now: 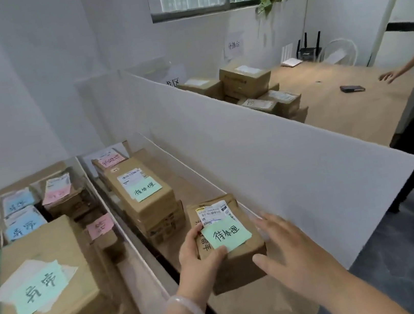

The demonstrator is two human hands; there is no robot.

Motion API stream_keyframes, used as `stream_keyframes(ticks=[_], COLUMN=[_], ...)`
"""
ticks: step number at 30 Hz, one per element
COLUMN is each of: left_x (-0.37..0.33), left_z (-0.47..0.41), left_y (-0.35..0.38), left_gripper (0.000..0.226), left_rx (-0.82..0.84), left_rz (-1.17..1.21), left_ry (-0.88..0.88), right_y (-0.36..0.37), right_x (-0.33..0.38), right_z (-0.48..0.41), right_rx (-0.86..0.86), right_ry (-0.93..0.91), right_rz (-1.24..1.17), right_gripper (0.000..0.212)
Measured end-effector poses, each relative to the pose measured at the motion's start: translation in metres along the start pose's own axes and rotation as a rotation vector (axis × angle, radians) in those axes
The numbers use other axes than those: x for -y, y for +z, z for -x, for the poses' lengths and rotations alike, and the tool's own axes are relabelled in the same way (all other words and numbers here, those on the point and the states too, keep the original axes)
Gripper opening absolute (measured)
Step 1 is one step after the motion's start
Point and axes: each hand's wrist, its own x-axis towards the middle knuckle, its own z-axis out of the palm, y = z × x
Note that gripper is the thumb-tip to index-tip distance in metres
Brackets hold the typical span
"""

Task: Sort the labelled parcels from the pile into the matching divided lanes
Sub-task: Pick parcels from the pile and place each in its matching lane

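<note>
A small brown parcel (239,262) with a shipping label and a green handwritten note rests low in the middle lane (178,185). My left hand (199,254) grips its left side, thumb on the green note. My right hand (286,247) hovers just right of the parcel, fingers spread, holding nothing. Further along the same lane stands a stack of parcels (142,190) with a matching green note. The left lane holds a big box with a green note (44,283) and parcels with blue and pink notes (25,227). The pile (248,83) sits beyond the tall divider.
A tall white divider (265,142) walls the lane's right side; a low white divider (119,223) separates it from the left lane. Another person stands at the right, a hand (390,75) on the wooden table (341,110) near a dark wallet (352,88).
</note>
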Motion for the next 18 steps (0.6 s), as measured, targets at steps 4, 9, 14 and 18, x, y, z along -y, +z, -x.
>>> stream_keyframes(ticks=[4, 9, 14, 18], left_x=[0.008, 0.026, 0.044, 0.052], left_z=[-0.044, -0.094, -0.129, -0.15], left_y=[0.009, 0.016, 0.026, 0.034], left_gripper=[0.062, 0.061, 0.063, 0.075], left_rx=[-0.012, -0.012, -0.006, -0.033], left_rz=[-0.036, -0.069, -0.096, -0.156], left_ry=[-0.067, -0.099, -0.124, -0.13], right_y=[0.002, 0.004, 0.015, 0.021], right_x=[-0.01, -0.02, -0.038, -0.046], right_z=[-0.042, -0.094, -0.131, -0.151], right_rx=[0.052, 0.148, 0.184, 0.258], right_ry=[-0.012, -0.001, -0.001, -0.012], right_rz=[0.016, 0.048, 0.058, 0.022], right_gripper=[0.075, 0.066, 0.066, 0.061])
